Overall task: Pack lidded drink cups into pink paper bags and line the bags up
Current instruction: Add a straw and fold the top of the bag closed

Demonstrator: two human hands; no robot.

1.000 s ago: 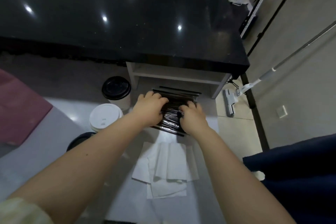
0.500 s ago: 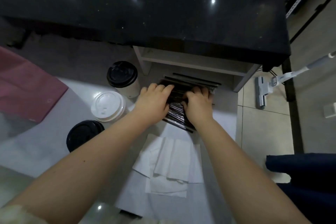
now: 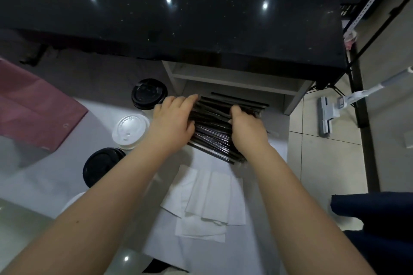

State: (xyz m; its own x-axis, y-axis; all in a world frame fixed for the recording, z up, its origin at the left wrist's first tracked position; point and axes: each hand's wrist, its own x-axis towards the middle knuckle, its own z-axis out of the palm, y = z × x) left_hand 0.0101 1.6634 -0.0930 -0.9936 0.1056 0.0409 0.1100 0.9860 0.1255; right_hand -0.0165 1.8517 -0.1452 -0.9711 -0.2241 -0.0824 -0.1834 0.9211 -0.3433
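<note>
Three lidded cups stand on the white counter: a black-lidded cup farthest, a white-lidded cup in the middle, another black-lidded cup nearest. A flat pink paper bag lies at the left. My left hand and my right hand both rest on a heap of black wrapped straws, one on each side, with the fingers curled onto it. The straws partly reach under a low white shelf.
A stack of white napkins lies just in front of the straws. A black countertop overhangs the shelf at the back. To the right the counter ends, with tiled floor and a mop head below. Dark fabric shows at lower right.
The camera has tipped down and closer, so the near black-lidded cup came fully into view. Both hands stay on the straw heap, with only slight finger shifts.
</note>
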